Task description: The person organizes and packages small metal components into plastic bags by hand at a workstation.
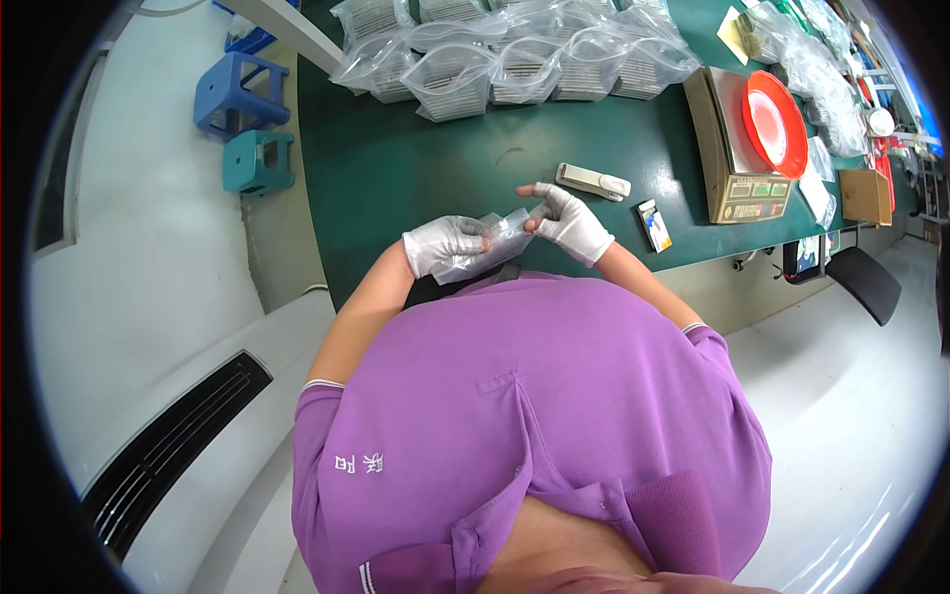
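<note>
Nearest is the person's purple shirt [574, 396], close against the edge of the green desk [396, 168]. Just beyond it, the clear plastic bag [473, 263] is between the two hands at the desk's near edge. The white-gloved left hand [445, 245] has its grip pinching the bag from the left, thumb over the film. The white-gloved right hand [576, 226] is at the bag's right end, index finger stretched away from the thumb; whether its grip pinches the film cannot be told. Near it lie a small box [654, 226] and, slightly farther, a cream stapler [593, 182]. Rightward stands a scale [757, 198] bearing a red tray [775, 124]. Farthest, filled clear bags [569, 69] stand in rows.
</note>
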A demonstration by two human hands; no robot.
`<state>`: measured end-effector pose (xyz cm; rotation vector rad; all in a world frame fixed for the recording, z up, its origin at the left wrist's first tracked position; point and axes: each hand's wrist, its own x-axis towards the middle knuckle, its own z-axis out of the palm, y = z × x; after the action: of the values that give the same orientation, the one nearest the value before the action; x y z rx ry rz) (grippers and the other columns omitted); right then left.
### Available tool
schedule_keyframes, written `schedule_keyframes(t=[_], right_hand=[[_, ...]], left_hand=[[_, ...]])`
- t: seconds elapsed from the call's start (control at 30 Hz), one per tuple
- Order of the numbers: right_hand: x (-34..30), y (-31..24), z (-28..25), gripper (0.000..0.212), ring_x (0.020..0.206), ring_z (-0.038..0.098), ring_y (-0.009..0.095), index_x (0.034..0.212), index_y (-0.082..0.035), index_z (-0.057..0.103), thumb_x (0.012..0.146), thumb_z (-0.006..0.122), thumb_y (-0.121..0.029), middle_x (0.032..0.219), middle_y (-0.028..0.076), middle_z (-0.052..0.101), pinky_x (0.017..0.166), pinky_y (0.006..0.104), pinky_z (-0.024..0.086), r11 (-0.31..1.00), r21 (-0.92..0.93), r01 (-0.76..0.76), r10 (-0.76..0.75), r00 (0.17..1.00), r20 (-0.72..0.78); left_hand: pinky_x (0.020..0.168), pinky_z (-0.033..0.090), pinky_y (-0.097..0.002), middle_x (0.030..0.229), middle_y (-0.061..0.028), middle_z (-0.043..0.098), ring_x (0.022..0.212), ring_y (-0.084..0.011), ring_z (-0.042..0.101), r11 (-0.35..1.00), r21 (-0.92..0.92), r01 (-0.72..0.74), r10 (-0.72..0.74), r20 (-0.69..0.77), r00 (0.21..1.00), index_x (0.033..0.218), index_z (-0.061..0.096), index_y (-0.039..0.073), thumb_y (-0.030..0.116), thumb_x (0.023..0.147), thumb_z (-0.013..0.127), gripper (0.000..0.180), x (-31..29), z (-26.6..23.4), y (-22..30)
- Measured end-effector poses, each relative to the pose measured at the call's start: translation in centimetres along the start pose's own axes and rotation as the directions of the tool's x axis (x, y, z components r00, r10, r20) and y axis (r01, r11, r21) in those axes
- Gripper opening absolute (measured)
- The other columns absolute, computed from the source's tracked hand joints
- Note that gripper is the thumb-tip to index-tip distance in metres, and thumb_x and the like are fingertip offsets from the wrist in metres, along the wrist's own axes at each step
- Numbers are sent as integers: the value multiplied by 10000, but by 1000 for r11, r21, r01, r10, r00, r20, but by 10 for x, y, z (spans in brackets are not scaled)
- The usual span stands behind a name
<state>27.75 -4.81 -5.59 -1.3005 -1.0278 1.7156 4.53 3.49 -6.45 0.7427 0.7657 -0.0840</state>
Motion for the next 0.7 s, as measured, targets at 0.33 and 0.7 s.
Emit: schedule_keyframes(t=[0.33, 0.7], right_hand=[[7, -26, 9, 275, 720, 561, 240, 944, -86, 663, 674, 655, -35, 779, 90, 598, 653, 336, 467, 767, -503, 399, -284, 914, 291], [10, -17, 9, 126, 675, 551, 216, 705, -34, 581, 654, 696, -33, 724, 81, 568, 609, 306, 452, 790, -562, 245, -268, 963, 43]], left_hand=[[807, 436, -236, 1037, -48, 577, 941, -98, 536, 1000, -17, -16, 19, 216, 976, 1220, 475, -34, 168, 757, 713, 558, 4, -1, 6], [767, 439, -225, 891, -28, 538, 805, -103, 533, 945, 217, -245, 294, -233, 927, 1291, 333, -8, 34, 710, 661, 668, -58, 32, -12]])
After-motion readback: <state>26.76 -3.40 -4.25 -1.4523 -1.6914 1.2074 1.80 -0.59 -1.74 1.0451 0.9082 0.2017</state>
